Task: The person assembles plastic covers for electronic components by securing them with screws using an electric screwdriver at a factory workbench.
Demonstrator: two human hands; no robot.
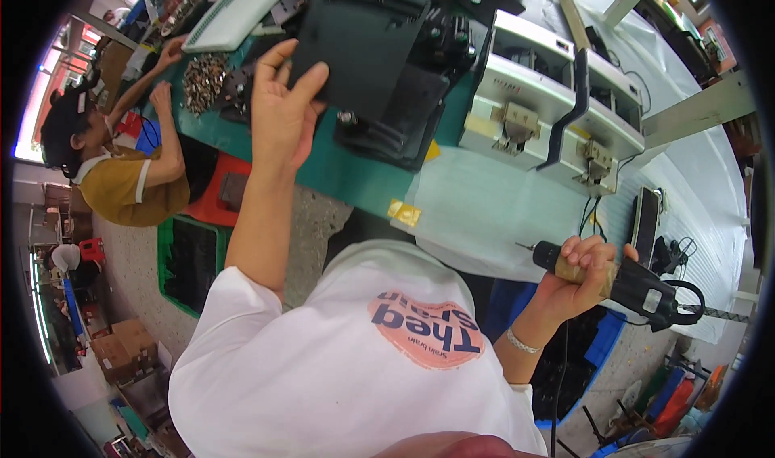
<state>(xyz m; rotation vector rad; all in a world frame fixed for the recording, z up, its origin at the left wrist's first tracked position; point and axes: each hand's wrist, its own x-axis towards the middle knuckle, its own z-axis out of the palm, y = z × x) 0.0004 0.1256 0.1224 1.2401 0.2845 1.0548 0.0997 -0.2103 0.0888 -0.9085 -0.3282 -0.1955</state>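
My left hand (284, 111) pinches the near left edge of a flat black panel (355, 54), with the thumb on its face and the fingers partly behind the edge. The panel is tilted up over other black plastic parts (400, 127) on the green-topped bench. Off to the right, my right hand (583, 276) is wrapped around an electric screwdriver (646, 291), held sideways. Its thin bit (525, 246) points left, toward the bench, and touches nothing. A coiled cord hangs from its rear end.
Right of the panel stands a white two-bay machine (557, 95) with a black handle. Small metal parts (205, 83) lie piled at the left, near a white tray (238, 12). A co-worker (121, 175) sits at the left. A green crate (187, 264) and a blue crate (589, 361) stand on the floor.
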